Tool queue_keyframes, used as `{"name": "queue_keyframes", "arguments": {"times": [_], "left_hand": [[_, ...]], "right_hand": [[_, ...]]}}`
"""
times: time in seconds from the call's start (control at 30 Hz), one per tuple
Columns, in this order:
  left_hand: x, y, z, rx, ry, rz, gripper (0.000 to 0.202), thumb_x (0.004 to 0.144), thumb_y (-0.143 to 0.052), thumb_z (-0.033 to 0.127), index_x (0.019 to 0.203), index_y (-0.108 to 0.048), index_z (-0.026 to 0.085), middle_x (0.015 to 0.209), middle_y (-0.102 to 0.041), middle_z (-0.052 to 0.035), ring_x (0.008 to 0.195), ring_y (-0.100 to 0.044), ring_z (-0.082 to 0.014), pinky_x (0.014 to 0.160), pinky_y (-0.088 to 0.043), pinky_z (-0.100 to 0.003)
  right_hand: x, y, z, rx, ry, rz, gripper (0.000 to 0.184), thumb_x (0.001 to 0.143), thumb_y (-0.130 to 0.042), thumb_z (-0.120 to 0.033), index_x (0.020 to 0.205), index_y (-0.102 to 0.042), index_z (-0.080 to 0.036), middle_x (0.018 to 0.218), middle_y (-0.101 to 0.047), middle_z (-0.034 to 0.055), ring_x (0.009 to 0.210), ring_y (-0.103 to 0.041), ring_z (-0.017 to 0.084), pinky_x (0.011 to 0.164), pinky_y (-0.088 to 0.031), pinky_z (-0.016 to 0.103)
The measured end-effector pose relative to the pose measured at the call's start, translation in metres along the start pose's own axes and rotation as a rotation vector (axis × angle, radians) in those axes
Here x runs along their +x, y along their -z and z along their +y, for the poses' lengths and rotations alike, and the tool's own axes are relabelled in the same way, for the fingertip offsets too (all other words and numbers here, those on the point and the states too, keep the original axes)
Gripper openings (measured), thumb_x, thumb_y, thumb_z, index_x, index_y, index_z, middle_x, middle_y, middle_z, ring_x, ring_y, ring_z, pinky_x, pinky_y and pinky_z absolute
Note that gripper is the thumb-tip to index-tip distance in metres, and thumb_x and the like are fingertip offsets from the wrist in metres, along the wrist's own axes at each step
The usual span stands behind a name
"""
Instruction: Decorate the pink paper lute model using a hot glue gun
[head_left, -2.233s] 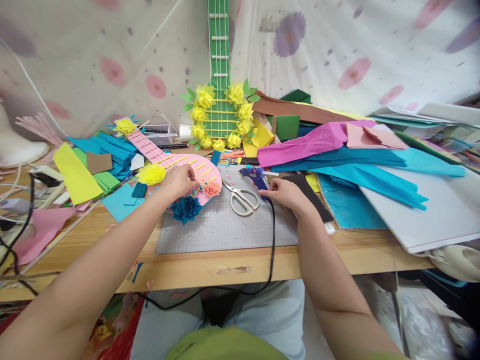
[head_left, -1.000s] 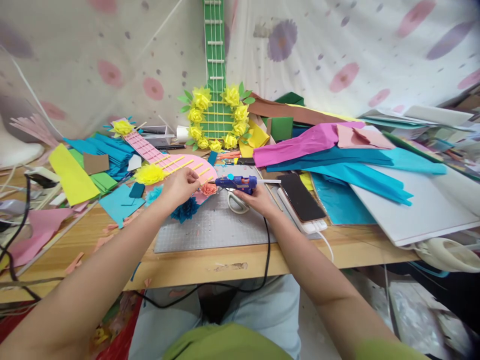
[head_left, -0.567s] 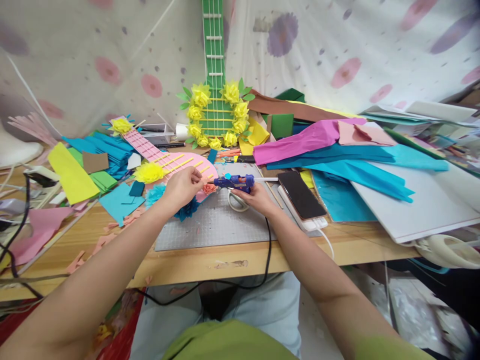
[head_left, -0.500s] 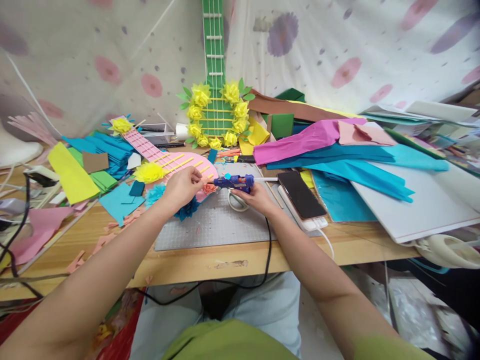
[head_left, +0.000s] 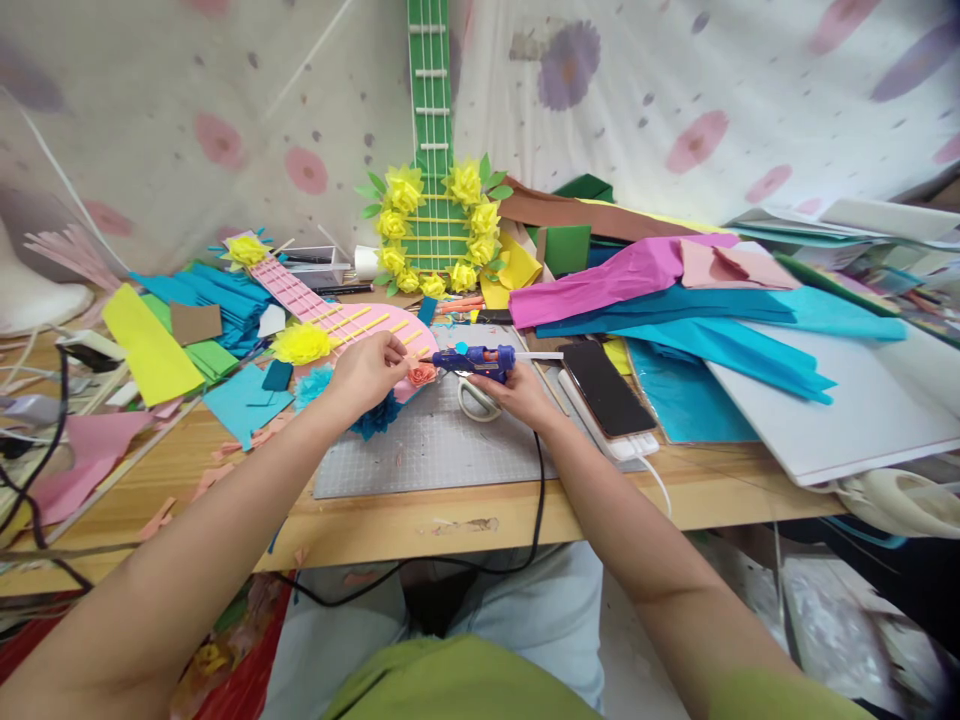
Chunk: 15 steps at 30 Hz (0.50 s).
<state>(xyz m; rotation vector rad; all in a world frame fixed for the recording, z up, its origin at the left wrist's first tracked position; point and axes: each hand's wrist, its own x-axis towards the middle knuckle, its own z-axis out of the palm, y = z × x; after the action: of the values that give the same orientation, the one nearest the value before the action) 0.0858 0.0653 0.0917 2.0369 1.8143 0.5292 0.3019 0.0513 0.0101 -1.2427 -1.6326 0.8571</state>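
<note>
My right hand (head_left: 521, 395) is wrapped around a blue hot glue gun (head_left: 476, 362) with a white glue stick out of its back end. The nozzle points left, close to the fingertips of my left hand (head_left: 371, 372). Those fingers are pinched on a small peach paper piece (head_left: 412, 363), mostly hidden. Under my left hand lies a pink paper guitar (head_left: 367, 325) with yellow strips, a yellow flower (head_left: 301, 343) and a dark blue flower (head_left: 377, 415). A coral paper rose (head_left: 422, 374) shows at the guitar's edge, just below the nozzle.
A grey cutting mat (head_left: 420, 465) lies beneath, with white-handled scissors (head_left: 477, 402) on it. A green paper guitar (head_left: 431, 215) stands behind. A phone (head_left: 607, 390) and blue crepe paper (head_left: 720, 345) are on the right. The glue gun's black cable (head_left: 538, 500) hangs over the table edge.
Both hands keep nearly the same pose. The whole view has shifted slightly, and the glue gun sits a touch farther right in the picture.
</note>
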Motion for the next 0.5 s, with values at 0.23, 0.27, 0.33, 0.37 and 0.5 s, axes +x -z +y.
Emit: {"name": "queue_keyframes", "arguments": {"times": [0.23, 0.27, 0.33, 0.37, 0.5], "left_hand": [[0.001, -0.001, 0.000, 0.006, -0.019, -0.002, 0.017, 0.073, -0.059, 0.036, 0.079, -0.057, 0.021, 0.080, -0.070, -0.0016, 0.076, -0.065, -0.0195, 0.063, -0.042, -0.029], [0.001, -0.002, 0.000, 0.004, -0.020, -0.003, 0.016, 0.073, -0.059, 0.036, 0.079, -0.057, 0.021, 0.080, -0.070, -0.0016, 0.077, -0.065, -0.0196, 0.064, -0.042, -0.029], [0.001, -0.001, 0.001, -0.001, -0.015, -0.008, 0.016, 0.073, -0.059, 0.035, 0.079, -0.056, 0.021, 0.080, -0.070, -0.0014, 0.077, -0.065, -0.0196, 0.065, -0.043, -0.029], [0.000, -0.001, 0.002, -0.006, -0.018, -0.012, 0.016, 0.072, -0.060, 0.035, 0.079, -0.056, 0.021, 0.080, -0.070, -0.0013, 0.077, -0.065, -0.0196, 0.065, -0.043, -0.029], [-0.002, -0.001, 0.005, -0.047, -0.094, -0.083, 0.022, 0.074, -0.060, 0.035, 0.089, -0.052, 0.022, 0.083, -0.071, -0.0003, 0.078, -0.065, -0.0185, 0.065, -0.043, -0.028]], "right_hand": [[-0.001, 0.001, -0.003, -0.011, -0.028, -0.005, 0.040, 0.072, -0.064, -0.049, 0.099, -0.068, -0.021, 0.094, -0.071, 0.0026, 0.089, -0.065, 0.022, 0.086, -0.049, 0.038], [-0.001, 0.001, -0.002, -0.009, -0.031, -0.003, 0.040, 0.072, -0.063, -0.049, 0.099, -0.068, -0.021, 0.094, -0.071, 0.0027, 0.089, -0.065, 0.022, 0.086, -0.050, 0.037], [-0.001, 0.000, -0.001, -0.006, -0.035, 0.011, 0.040, 0.072, -0.063, -0.051, 0.099, -0.068, -0.021, 0.094, -0.071, 0.0028, 0.088, -0.065, 0.022, 0.085, -0.050, 0.037], [0.000, 0.000, 0.001, -0.003, -0.031, 0.023, 0.041, 0.072, -0.063, -0.051, 0.099, -0.068, -0.021, 0.094, -0.071, 0.0029, 0.089, -0.065, 0.022, 0.085, -0.050, 0.037], [0.006, 0.002, 0.011, 0.003, -0.019, 0.148, 0.042, 0.069, -0.064, -0.053, 0.096, -0.068, -0.020, 0.092, -0.071, 0.0040, 0.088, -0.065, 0.023, 0.083, -0.051, 0.038]]}}
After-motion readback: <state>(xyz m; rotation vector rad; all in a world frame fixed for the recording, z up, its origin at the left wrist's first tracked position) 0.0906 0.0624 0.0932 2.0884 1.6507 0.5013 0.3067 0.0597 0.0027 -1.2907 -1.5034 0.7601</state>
